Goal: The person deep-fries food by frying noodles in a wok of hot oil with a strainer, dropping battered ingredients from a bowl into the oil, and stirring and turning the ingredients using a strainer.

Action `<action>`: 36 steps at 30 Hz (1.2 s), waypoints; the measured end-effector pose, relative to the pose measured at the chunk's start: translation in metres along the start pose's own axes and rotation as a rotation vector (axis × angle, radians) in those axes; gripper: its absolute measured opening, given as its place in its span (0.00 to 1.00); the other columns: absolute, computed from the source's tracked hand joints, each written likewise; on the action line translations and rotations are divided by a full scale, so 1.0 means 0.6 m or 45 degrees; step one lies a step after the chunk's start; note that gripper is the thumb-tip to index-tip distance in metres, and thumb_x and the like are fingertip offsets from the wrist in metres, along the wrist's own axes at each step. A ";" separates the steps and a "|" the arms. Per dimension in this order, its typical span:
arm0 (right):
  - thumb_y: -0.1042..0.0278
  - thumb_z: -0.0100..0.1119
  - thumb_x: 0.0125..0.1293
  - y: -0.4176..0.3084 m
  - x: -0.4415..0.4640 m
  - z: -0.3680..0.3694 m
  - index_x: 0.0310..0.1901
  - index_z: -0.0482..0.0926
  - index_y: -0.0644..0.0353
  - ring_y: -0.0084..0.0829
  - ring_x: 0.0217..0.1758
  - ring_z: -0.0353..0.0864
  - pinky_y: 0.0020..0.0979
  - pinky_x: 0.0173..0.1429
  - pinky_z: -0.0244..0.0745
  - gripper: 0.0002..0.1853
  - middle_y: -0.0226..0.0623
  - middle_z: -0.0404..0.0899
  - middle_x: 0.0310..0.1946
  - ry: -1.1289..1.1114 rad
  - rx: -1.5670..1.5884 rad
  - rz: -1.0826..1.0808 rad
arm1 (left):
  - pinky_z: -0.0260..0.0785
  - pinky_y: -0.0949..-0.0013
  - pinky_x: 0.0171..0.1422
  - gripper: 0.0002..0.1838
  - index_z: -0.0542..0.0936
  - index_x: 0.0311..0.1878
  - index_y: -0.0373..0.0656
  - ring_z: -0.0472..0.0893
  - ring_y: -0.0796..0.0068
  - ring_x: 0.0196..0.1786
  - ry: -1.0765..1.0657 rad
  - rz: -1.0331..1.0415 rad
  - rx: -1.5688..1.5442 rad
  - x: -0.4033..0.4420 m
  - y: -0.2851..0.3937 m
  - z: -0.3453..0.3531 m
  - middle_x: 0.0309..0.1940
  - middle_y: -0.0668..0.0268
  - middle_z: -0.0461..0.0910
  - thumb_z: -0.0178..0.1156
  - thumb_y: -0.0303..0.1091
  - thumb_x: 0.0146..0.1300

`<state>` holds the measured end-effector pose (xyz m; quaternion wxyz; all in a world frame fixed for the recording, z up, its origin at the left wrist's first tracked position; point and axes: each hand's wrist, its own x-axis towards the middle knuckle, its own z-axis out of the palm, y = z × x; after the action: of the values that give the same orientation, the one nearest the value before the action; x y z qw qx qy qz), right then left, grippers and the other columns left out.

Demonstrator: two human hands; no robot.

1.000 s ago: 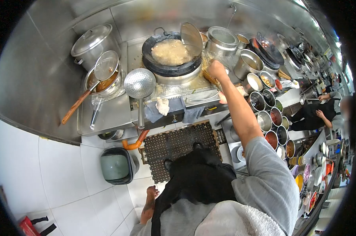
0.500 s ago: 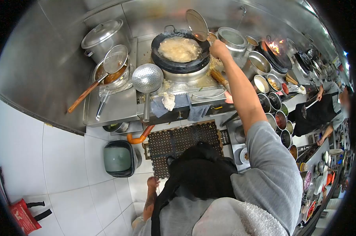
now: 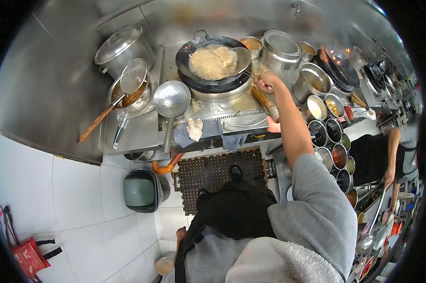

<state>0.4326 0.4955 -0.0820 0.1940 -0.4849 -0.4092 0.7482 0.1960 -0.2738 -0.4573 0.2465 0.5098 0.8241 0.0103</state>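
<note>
My right hand (image 3: 266, 81) is closed on the handle of a round mesh strainer (image 3: 243, 60). The strainer's head reaches into the right side of a black wok (image 3: 184, 61). Pale, bubbling food in liquid (image 3: 213, 61) fills the wok's middle, and part of the strainer's rim meets it. Just below my right hand, a bamboo wok brush (image 3: 261, 96) lies on the stove top. My left hand (image 3: 181, 233) hangs low at my side, partly covered by my apron, so its fingers are hard to make out.
A perforated ladle (image 3: 172, 99) rests left of the wok. Beyond it, another strainer (image 3: 134, 75) lies over a pot, near a lidded stockpot (image 3: 121, 45). Several containers (image 3: 318, 133) line the right side. Flames show at another wok (image 3: 338, 70). A co-worker's arm (image 3: 393, 151) holds a long ladle.
My right hand has come down, lowering the strainer from above the wok's back edge into its right side. My left hand has dropped lower. The co-worker's arm and ladle have shifted.
</note>
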 end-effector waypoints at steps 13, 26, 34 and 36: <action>0.68 0.45 0.65 0.020 -0.068 -0.096 0.31 0.72 0.62 0.17 0.10 0.62 0.22 0.11 0.52 0.09 0.28 0.71 0.16 0.467 -0.393 -0.388 | 0.68 0.68 0.27 0.12 0.72 0.44 0.46 0.79 0.67 0.28 -0.201 -0.973 -1.750 0.162 0.037 -0.131 0.31 0.63 0.77 0.52 0.39 0.61; 0.76 0.41 0.64 -0.022 -0.101 -0.066 0.25 0.69 0.65 0.18 0.10 0.56 0.21 0.12 0.50 0.10 0.28 0.63 0.14 0.290 0.145 -0.338 | 0.71 0.58 0.37 0.15 0.76 0.34 0.41 0.79 0.57 0.34 -0.148 0.065 -0.416 0.155 -0.031 -0.099 0.30 0.58 0.79 0.63 0.42 0.50; 0.66 0.58 0.54 0.054 -0.072 -0.026 0.39 0.82 0.63 0.47 0.42 0.82 0.41 0.46 0.77 0.13 0.51 0.81 0.36 1.262 -1.530 -0.406 | 0.71 0.50 0.40 0.20 0.75 0.31 0.42 0.80 0.50 0.38 -0.223 0.006 0.005 0.121 -0.039 -0.028 0.28 0.54 0.80 0.56 0.52 0.52; 0.67 0.57 0.54 0.050 -0.072 -0.046 0.39 0.81 0.64 0.48 0.45 0.80 0.41 0.49 0.76 0.13 0.52 0.80 0.39 1.121 -1.543 -0.341 | 0.71 0.50 0.39 0.21 0.75 0.31 0.42 0.80 0.50 0.38 -0.171 0.044 -0.010 0.112 -0.043 -0.032 0.28 0.53 0.80 0.54 0.53 0.53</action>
<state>0.4797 0.4597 -0.0870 0.1284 -0.7065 -0.6887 0.1000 0.1425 -0.2250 -0.4737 0.3032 0.5226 0.7967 -0.0164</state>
